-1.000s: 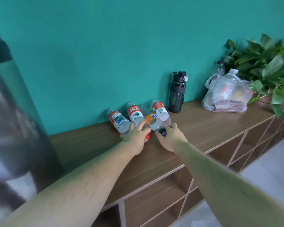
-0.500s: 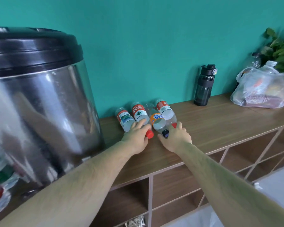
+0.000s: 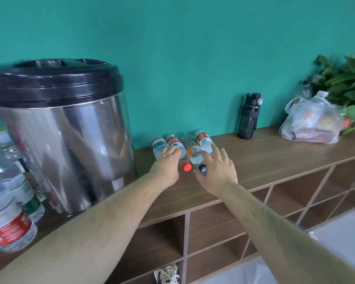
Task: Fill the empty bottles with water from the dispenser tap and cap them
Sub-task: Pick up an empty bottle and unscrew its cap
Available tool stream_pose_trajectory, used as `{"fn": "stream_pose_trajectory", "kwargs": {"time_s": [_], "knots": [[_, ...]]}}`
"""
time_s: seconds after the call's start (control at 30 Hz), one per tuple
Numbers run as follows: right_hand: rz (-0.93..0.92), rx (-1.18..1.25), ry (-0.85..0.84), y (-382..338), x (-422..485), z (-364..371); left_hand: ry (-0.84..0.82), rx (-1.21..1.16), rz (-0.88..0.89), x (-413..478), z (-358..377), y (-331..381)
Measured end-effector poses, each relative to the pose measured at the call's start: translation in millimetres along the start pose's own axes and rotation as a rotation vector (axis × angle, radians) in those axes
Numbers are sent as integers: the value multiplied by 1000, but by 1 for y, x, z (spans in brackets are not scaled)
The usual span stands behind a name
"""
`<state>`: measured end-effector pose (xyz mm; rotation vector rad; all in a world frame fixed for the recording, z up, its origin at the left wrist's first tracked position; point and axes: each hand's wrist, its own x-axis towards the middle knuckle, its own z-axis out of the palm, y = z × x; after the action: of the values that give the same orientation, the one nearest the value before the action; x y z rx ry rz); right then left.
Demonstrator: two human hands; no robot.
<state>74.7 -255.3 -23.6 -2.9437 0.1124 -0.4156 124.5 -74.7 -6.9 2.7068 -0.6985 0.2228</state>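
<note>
Several small plastic bottles lie side by side on the wooden shelf top (image 3: 275, 160), necks toward me. My left hand (image 3: 166, 168) curls its fingers over the neck end of the leftmost bottle (image 3: 158, 144). Beside it lies a red-labelled bottle (image 3: 174, 142) with a red cap (image 3: 186, 166). An orange-labelled bottle (image 3: 194, 153) has a dark cap (image 3: 202, 168). My right hand (image 3: 218, 173) lies with straight, spread fingers over that bottle and the rightmost red-labelled bottle (image 3: 204, 140). The steel dispenser (image 3: 66, 140) with a black lid stands left; its tap is hidden.
Several water bottles (image 3: 8, 212) crowd the far left beside the dispenser. A dark sports bottle (image 3: 248, 117) stands by the teal wall, with a plastic bag (image 3: 309, 124) and a plant (image 3: 346, 83) farther right. Open cubbies run below, one holding a shoe (image 3: 166, 273).
The view has swung left, bringing the dispenser fully in. My right hand has spread its fingers. My left hand has shifted left, off the red cap and onto the leftmost bottle.
</note>
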Motion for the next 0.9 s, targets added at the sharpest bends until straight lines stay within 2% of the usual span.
{"fn": "stream_pose_trajectory", "kwargs": {"time_s": [0.13, 0.33, 0.43, 0.7, 0.83, 0.9], "knots": [[-178, 119, 158, -23, -23, -26, 66, -30, 80, -29, -43, 31], [-365, 435, 329, -62, -63, -84, 238, -143, 171, -107, -119, 70], [-390, 516, 271, -87, -97, -116, 261, -195, 197, -156, -152, 78], [-520, 665, 342, -152, -168, -151, 356, -367, 255, -275, -210, 64], [-575, 844, 246, -184, -199, -169, 286, -340, 191, -323, -225, 33], [-600, 934, 109, -199, -213, -178, 333, -287, 140, -339, -228, 21]]}}
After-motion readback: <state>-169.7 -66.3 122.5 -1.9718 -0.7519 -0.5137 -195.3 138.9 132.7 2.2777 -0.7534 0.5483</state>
